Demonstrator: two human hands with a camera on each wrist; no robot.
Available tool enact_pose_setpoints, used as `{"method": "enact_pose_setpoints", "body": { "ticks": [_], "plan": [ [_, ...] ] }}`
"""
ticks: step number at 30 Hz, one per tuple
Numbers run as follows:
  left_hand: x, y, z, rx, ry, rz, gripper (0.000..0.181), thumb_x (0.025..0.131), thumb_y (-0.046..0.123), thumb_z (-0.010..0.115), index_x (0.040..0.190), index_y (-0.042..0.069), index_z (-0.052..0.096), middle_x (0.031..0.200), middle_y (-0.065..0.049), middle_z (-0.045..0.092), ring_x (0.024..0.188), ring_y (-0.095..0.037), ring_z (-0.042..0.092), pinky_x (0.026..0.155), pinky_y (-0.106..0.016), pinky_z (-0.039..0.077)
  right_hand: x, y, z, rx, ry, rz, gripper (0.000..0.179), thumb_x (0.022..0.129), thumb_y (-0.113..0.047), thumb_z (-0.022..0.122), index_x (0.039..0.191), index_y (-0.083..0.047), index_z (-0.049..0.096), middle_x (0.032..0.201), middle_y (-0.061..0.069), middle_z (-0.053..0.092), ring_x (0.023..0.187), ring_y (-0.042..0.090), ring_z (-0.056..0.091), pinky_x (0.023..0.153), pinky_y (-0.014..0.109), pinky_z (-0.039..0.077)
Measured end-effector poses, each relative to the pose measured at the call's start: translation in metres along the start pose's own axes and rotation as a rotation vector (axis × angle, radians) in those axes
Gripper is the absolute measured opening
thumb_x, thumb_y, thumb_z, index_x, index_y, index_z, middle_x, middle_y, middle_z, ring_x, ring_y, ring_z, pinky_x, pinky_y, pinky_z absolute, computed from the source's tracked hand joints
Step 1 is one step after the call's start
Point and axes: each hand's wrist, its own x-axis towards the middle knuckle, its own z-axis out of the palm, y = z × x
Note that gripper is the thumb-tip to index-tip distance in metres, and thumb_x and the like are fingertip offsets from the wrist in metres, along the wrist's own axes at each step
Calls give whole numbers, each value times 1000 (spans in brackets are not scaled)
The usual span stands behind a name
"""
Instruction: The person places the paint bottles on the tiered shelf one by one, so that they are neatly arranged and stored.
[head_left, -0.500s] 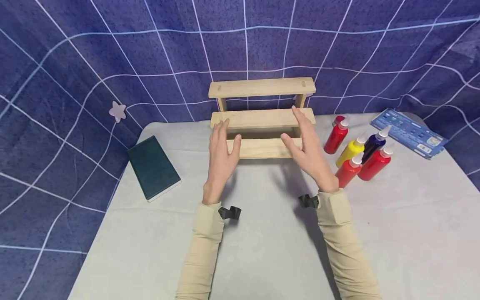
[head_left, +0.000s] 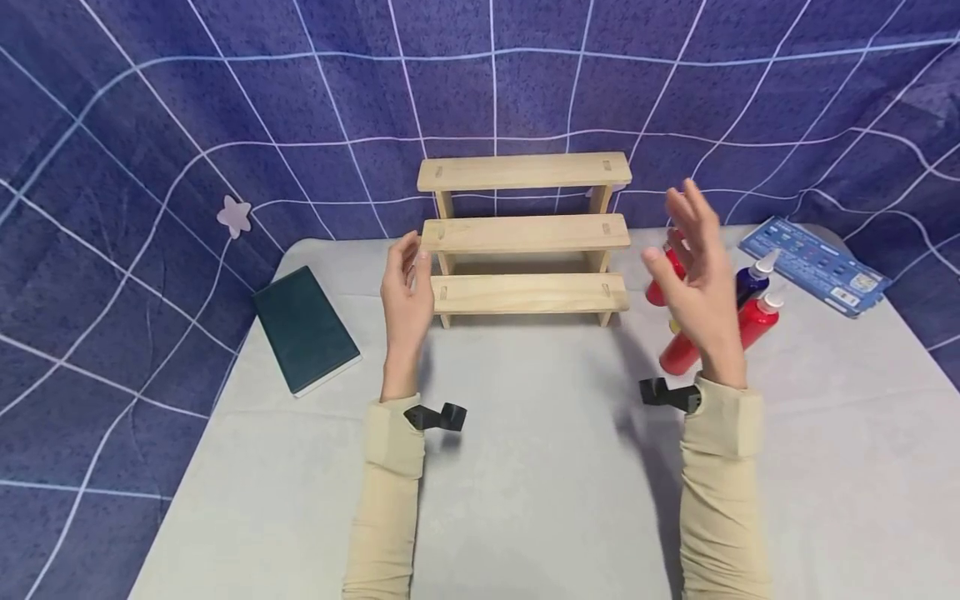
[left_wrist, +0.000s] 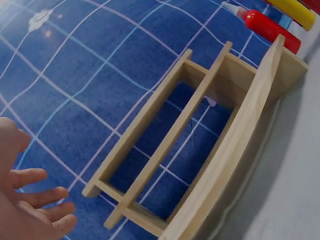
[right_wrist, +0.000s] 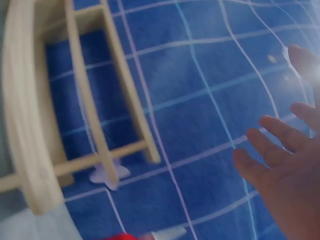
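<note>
A three-tier wooden step shelf (head_left: pixel 525 234) stands at the back of the table against the curtain. My left hand (head_left: pixel 407 292) is beside the shelf's left end, fingers loosely bent and holding nothing; the left wrist view shows the left hand (left_wrist: pixel 35 200) with spread fingers, apart from the wood. Off the right end of the shelf, my right hand (head_left: pixel 701 283) is raised with nothing in it, overlapping the squeeze bottles in the head view. In the right wrist view the right hand (right_wrist: pixel 285 155) has its fingers apart, with the wooden shelf (right_wrist: pixel 32 110) well to the left.
A dark green book (head_left: pixel 306 332) lies at the left. Squeeze bottles, including a red bottle (head_left: pixel 757 318) and a dark blue bottle (head_left: pixel 752 279), stand at the right, partly hidden by the right hand. Behind them is a blue printed sheet (head_left: pixel 817 265). A gridded blue curtain (head_left: pixel 525 100) closes off the back.
Both hands have moved apart, away from the front of the shelf: the left hand to the left, the right hand to the right and up. The shelf has stayed in place.
</note>
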Motion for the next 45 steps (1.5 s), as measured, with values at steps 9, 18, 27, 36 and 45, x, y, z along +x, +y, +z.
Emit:
{"method": "enact_pose_setpoints", "body": {
  "ticks": [9,18,27,36,45],
  "plan": [
    [10,-22,-13,-99,112,-248,40,105,21,45,138,-1,49,138,-18,52,130,-22,47,111,-29,41,-5,-2,-45,228,274,-42,75,79,-4,80,145,-8,45,137,15,55,131,26,49,118,39,34],
    [8,-51,-14,-74,123,-446,45,101,19,52,139,-5,48,136,-19,54,127,-24,50,108,-28,43,-13,4,-85,197,440,77,77,74,-2,83,142,-10,49,133,13,59,126,22,54,114,31,38],
    [4,-69,-10,-81,67,-541,43,93,9,61,133,-7,54,118,-21,63,91,-14,63,88,-33,57,-18,16,-111,102,520,198,72,74,1,82,138,-13,54,127,9,61,122,20,56,110,27,43],
    [2,-71,-9,-125,52,-560,36,90,-4,63,125,-5,62,118,-25,65,85,-10,67,79,-22,60,-20,30,-126,26,483,360,73,75,6,79,139,-17,53,120,2,62,115,15,58,101,17,47],
    [0,-73,-5,-148,55,-564,36,89,-6,63,125,-6,62,116,-26,64,84,-11,67,79,-22,60,-37,49,-145,-46,248,422,46,77,7,77,116,-14,67,92,-12,71,85,0,66,72,5,52]
  ]
}}
